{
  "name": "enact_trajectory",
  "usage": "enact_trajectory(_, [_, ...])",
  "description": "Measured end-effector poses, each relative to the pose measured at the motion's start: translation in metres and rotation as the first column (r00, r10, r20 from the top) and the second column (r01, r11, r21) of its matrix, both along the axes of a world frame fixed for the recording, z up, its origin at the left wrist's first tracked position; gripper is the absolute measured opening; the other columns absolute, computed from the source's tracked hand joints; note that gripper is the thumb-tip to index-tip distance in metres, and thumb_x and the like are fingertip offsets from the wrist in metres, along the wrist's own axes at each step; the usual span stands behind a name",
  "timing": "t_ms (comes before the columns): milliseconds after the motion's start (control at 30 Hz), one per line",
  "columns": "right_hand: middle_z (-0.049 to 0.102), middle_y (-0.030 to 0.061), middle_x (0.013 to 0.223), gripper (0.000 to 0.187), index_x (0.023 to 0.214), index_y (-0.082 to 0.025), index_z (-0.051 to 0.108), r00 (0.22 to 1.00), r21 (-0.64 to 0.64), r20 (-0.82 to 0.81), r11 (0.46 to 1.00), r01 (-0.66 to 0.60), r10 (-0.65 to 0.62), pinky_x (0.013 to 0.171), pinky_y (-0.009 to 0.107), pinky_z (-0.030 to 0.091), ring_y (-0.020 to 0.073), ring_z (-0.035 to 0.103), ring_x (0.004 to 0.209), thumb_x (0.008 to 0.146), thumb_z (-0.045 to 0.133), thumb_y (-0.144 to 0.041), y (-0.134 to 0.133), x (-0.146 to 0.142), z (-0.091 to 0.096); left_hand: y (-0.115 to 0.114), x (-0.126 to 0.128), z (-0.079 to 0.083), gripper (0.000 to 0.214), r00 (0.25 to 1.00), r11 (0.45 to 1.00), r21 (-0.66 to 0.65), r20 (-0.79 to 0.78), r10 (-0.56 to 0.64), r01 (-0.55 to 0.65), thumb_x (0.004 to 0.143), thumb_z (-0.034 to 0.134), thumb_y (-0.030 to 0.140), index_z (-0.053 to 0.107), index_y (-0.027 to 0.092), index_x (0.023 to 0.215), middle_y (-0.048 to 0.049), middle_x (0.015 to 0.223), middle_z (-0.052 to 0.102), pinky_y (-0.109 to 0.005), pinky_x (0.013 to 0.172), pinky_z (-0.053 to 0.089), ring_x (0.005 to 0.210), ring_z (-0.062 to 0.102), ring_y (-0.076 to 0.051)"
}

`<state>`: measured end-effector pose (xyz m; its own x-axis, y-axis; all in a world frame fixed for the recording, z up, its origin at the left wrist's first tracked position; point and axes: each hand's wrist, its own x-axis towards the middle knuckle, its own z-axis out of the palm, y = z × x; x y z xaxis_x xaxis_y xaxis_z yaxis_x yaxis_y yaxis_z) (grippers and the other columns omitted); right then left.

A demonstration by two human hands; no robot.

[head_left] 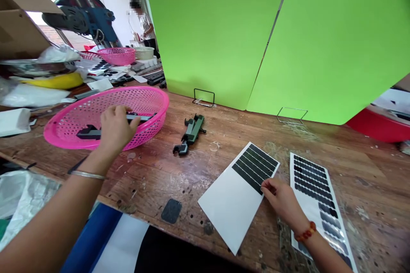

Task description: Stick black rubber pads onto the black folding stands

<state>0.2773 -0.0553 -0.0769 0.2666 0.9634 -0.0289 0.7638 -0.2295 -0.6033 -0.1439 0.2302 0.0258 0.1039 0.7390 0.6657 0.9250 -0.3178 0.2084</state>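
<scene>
1. Pink plastic basket (136, 89) at the left: the left hand (115, 126) reaches over its near rim, fingers bent and thumb apart, above the dark parts (89, 132) lying inside. Whether the fingers hold one of those parts, I cannot tell.
2. On the right, the right hand (279, 198) has thumb and forefinger drawn narrowly together at the edge of the black strips (256, 168); whether a strip is pinched between them is too small to tell.
3. Those strips fill only the far end of a white sheet (232, 204), which lies flat on the worktop (153, 187). The bare near portion suggests that some have been peeled away, with several left to use.
4. Just beyond the right hand, a second sheet (317, 179) carries more dark pieces around a blank patch, so it also looks partly used.
5. Between basket and sheets lies a dark green-and-grey assembly (191, 131), apart from both. It may be a finished piece; the parts in the basket look like work in progress or done, but which is unclear.
6. Green panels (218, 34) stand behind, with a co-worker (146, 27) farther off.
</scene>
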Motion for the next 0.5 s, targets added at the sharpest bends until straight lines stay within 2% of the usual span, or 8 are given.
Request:
enact_trajectory(67, [0.061,0.0052,0.079,0.014,0.076,-0.019,0.057,0.995,-0.033,0.1,0.999,0.023,-0.02,0.071,0.031,0.042,0.0202,0.058,0.074,0.083,0.046,-0.022,0.003,-0.005,-0.003,-0.033,0.044,-0.008,0.032,0.974,0.974,-0.006,-0.041,-0.225,0.225,0.084,0.063,0.029,0.055,0.011,0.109,-0.0142,0.117,0.054,-0.051,0.101,0.037,0.116,0.045,-0.028])
enact_trajectory(100, [0.061,0.0064,0.083,0.012,0.079,-0.018,0.058,0.988,-0.053,0.146,0.997,0.047,-0.039,0.071,0.032,0.042,0.0207,0.058,0.075,0.083,0.046,-0.02,0.004,-0.007,-0.004,-0.054,0.07,-0.013,0.025,0.922,0.923,-0.062,-0.058,-0.384,0.38,0.087,0.059,0.028,0.057,0.013,0.107,-0.0132,0.121,0.054,-0.048,0.104,0.036,0.12,0.045,-0.026])
enact_trajectory(133, [0.061,0.0078,0.086,0.012,0.081,-0.017,0.058,0.98,-0.072,0.191,0.995,0.073,-0.058,0.071,0.032,0.042,0.0212,0.059,0.076,0.082,0.047,-0.019,0.004,-0.009,-0.005,-0.078,0.097,-0.02,0.018,0.848,0.846,-0.137,-0.06,-0.526,0.515,0.089,0.055,0.026,0.059,0.015,0.104,-0.0115,0.125,0.053,-0.046,0.108,0.034,0.126,0.043,-0.025])
enact_trajectory(200, [0.061,0.0095,0.089,0.012,0.083,-0.016,0.059,0.963,-0.1,0.259,0.989,0.104,-0.075,0.071,0.032,0.041,0.0222,0.06,0.078,0.082,0.047,-0.018,0.004,-0.011,-0.007,-0.124,0.148,-0.036,0.018,0.657,0.634,-0.313,-0.041,-0.753,0.707,0.09,0.053,0.023,0.061,0.019,0.106,-0.0086,0.137,0.048,-0.042,0.112,0.031,0.137,0.032,-0.024])
enact_trajectory(233, [0.061,0.0097,0.089,0.012,0.083,-0.016,0.059,0.958,-0.109,0.278,0.988,0.107,-0.073,0.071,0.031,0.041,0.0222,0.06,0.079,0.083,0.047,-0.017,0.004,-0.011,-0.008,-0.144,0.169,-0.045,0.021,0.549,0.515,-0.389,-0.03,-0.835,0.764,0.089,0.055,0.025,0.061,0.02,0.109,-0.0078,0.14,0.047,-0.041,0.113,0.03,0.139,0.03,-0.024])
enact_trajectory(300, [0.061,0.0089,0.088,0.012,0.081,-0.016,0.06,0.954,-0.12,0.295,0.988,0.099,-0.06,0.072,0.03,0.041,0.0215,0.061,0.079,0.083,0.048,-0.017,0.003,-0.012,-0.008,-0.176,0.203,-0.064,0.037,0.404,0.352,-0.484,0.003,-0.915,0.801,0.086,0.062,0.033,0.057,0.02,0.119,-0.0092,0.144,0.044,-0.04,0.115,0.027,0.14,0.029,-0.025])
enact_trajectory(367, [0.062,0.0079,0.086,0.013,0.081,-0.017,0.06,0.95,-0.134,0.309,0.987,0.09,-0.045,0.071,0.029,0.041,0.021,0.061,0.078,0.084,0.048,-0.017,0.004,-0.012,-0.006,-0.194,0.222,-0.081,0.056,0.385,0.306,-0.56,0.025,-0.923,0.77,0.082,0.066,0.041,0.049,0.019,0.131,-0.0116,0.147,0.04,-0.043,0.114,0.028,0.139,0.03,-0.028])
enact_trajectory(500, [0.064,0.0086,0.086,0.013,0.079,-0.018,0.058,0.934,-0.191,0.355,0.975,0.111,-0.037,0.066,0.03,0.039,0.0224,0.062,0.077,0.085,0.046,-0.019,0.006,-0.012,0.002,-0.205,0.235,-0.097,0.071,0.458,0.36,-0.634,-0.01,-0.889,0.684,0.077,0.067,0.052,0.044,0.02,0.135,-0.0127,0.147,0.039,-0.049,0.11,0.03,0.135,0.034,-0.034])
